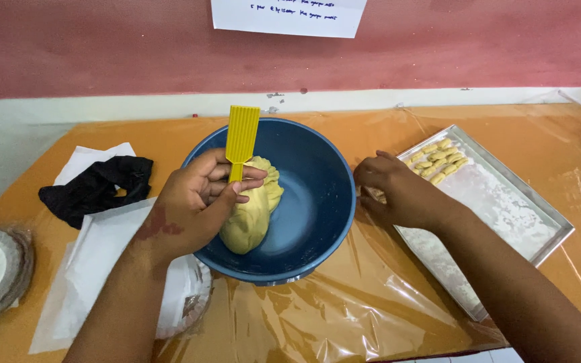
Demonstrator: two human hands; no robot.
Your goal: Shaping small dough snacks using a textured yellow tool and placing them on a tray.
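While a yellow ridged paddle point(242, 139) is gripped by the left hand point(193, 202) fingers over the blue bowl point(317, 202), most dough point(253, 205) is left unshaped. Few shaped pieces point(436, 160) are laid on the floured tray point(506, 208); right hand point(395, 191) fingers are curled at its edge, grasp unclear.

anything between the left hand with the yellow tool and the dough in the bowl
Nothing visible does. The left hand holds the yellow tool right over the dough in the blue bowl. The right hand is off to the side at the tray.
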